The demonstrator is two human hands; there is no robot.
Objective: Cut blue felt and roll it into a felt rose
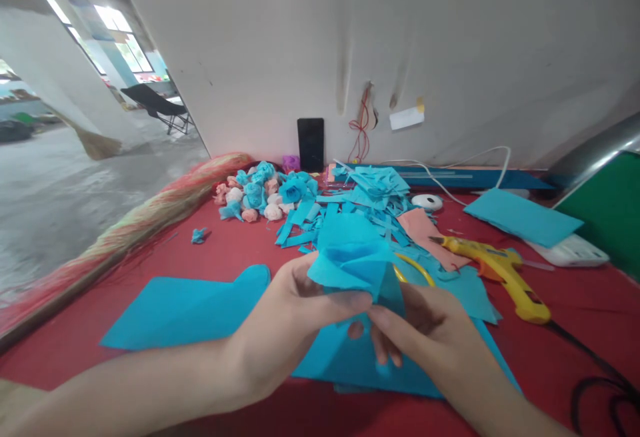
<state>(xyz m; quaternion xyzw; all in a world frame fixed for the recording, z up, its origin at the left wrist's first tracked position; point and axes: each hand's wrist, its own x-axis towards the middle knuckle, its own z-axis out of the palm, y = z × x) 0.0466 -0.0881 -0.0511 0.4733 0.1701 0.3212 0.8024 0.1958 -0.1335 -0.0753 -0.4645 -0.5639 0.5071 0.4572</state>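
A gathered piece of blue crepe paper [353,260] is held up over the middle of the red table. My left hand [300,313] pinches its lower left part, thumb across the front. On the right, my right hand [425,330] has its thumb and fingers closed on the paper's lower end, the two thumbs nearly touching. Beneath the hands lie flat blue sheets [340,357], and another blue sheet [185,313] is spread to the left. Cut blue strips [327,213] are heaped behind the held paper.
Blue, pink and white paper flowers [255,193] are piled at the back left. A yellow glue gun [505,273] with a black cord lies right, near pink paper [425,230]. A black phone [311,145] leans against the board. A straw-like bundle [125,230] edges the table's left.
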